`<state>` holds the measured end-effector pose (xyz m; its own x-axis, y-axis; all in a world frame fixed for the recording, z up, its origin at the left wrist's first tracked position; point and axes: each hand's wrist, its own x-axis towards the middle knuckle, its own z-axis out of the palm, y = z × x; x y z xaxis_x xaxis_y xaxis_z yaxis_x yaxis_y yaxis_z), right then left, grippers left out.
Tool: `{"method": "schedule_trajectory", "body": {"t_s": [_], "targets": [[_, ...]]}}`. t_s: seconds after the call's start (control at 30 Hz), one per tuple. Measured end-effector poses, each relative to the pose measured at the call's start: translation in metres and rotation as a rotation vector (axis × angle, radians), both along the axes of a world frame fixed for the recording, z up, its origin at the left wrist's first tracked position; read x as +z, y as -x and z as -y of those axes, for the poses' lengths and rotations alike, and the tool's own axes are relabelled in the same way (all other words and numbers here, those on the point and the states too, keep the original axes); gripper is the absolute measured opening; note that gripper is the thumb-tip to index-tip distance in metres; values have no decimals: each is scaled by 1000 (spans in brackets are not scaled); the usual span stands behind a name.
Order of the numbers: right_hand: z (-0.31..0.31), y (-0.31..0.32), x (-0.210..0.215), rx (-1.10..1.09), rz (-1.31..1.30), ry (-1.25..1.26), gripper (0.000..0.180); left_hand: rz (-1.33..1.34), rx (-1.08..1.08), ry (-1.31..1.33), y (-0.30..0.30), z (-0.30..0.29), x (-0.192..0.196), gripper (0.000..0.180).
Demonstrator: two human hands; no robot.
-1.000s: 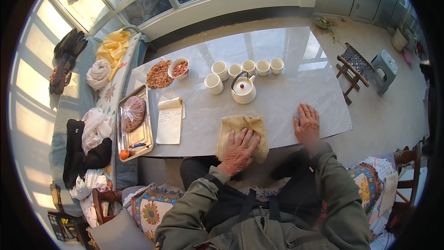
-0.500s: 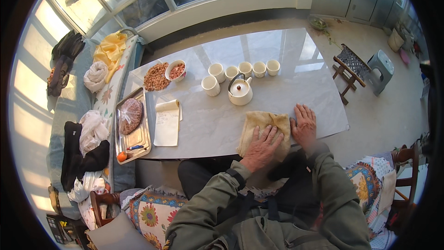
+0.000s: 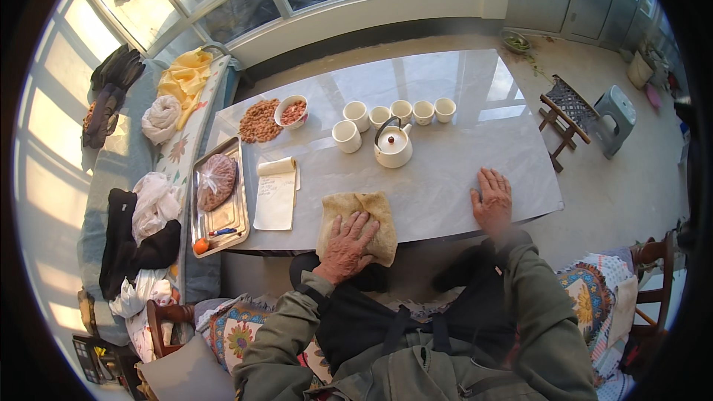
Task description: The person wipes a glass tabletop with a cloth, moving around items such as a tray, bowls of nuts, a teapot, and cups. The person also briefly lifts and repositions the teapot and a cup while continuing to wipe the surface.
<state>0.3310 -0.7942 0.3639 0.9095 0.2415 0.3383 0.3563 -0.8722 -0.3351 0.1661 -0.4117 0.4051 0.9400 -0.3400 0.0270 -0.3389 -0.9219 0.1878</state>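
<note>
My left hand (image 3: 347, 246) lies flat, fingers spread, on a folded tan cloth (image 3: 375, 215) at the near edge of the grey table (image 3: 438, 178). Part of the cloth hangs over that edge. My right hand (image 3: 492, 202) rests with fingers stretched on the bare tabletop near its right end, holding nothing. Beyond the cloth stands a white teapot (image 3: 394, 150) with a dark handle. Several white cups (image 3: 346, 137) are grouped behind and left of it. A notepad (image 3: 275, 197) lies left of the cloth.
A metal tray (image 3: 243, 212) at the table's left end holds a bag of reddish nuts (image 3: 216, 184), pens and an orange fruit (image 3: 200, 246). Farther back are a pile of nuts (image 3: 260, 122) and a bowl (image 3: 291, 113). Two stools (image 3: 615, 120) stand right of the table.
My left hand has slid left along the near edge, and the cloth has moved with it. My right hand has stayed in place on the table.
</note>
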Motion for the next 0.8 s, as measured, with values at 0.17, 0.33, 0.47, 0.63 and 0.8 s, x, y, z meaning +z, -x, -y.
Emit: {"method": "schedule_trajectory", "body": {"t_s": [0.17, 0.33, 0.47, 0.63, 0.8], "targets": [[0, 0, 1, 9, 4, 2, 52, 8, 82, 6, 11, -12, -5, 98], [-2, 0, 1, 8, -9, 12, 52, 25, 68, 2, 6, 6, -8, 97], [-1, -1, 1, 7, -21, 12, 52, 27, 9, 7, -8, 31, -6, 98], [0, -1, 0, 9, -16, 16, 53, 24, -77, 4, -31, 79, -7, 99], [-1, 0, 5, 16, -17, 7, 55, 58, -138, 35, -52, 118, -13, 100]]}}
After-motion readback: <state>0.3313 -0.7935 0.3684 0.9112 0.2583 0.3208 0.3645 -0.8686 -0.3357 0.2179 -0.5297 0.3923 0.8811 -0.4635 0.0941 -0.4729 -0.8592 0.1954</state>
